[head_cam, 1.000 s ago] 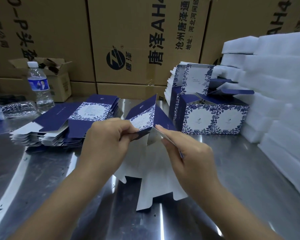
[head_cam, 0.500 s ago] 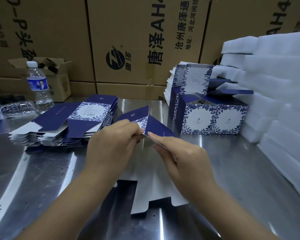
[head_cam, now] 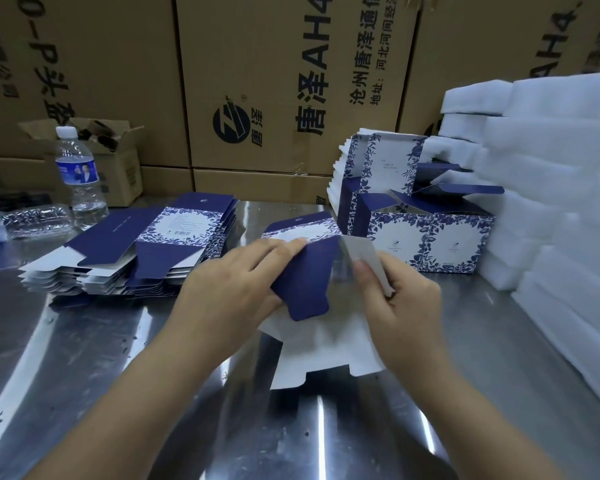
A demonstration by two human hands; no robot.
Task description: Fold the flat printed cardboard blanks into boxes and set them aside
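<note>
Rightward, folded boxes [head_cam: 426, 237], flaps open.

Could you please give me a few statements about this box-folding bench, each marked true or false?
1. The left hand and the right hand both hold the blank. True.
2. The stack of flat blanks lies to the right of the hands. False: it lies to their left.
3. A water bottle with a white cap stands upright at the back left. True.
4. The folded box beside the white foam has its top flaps shut. False: its flaps stand open.
5. The table is wooden. False: it is shiny metal.
</note>
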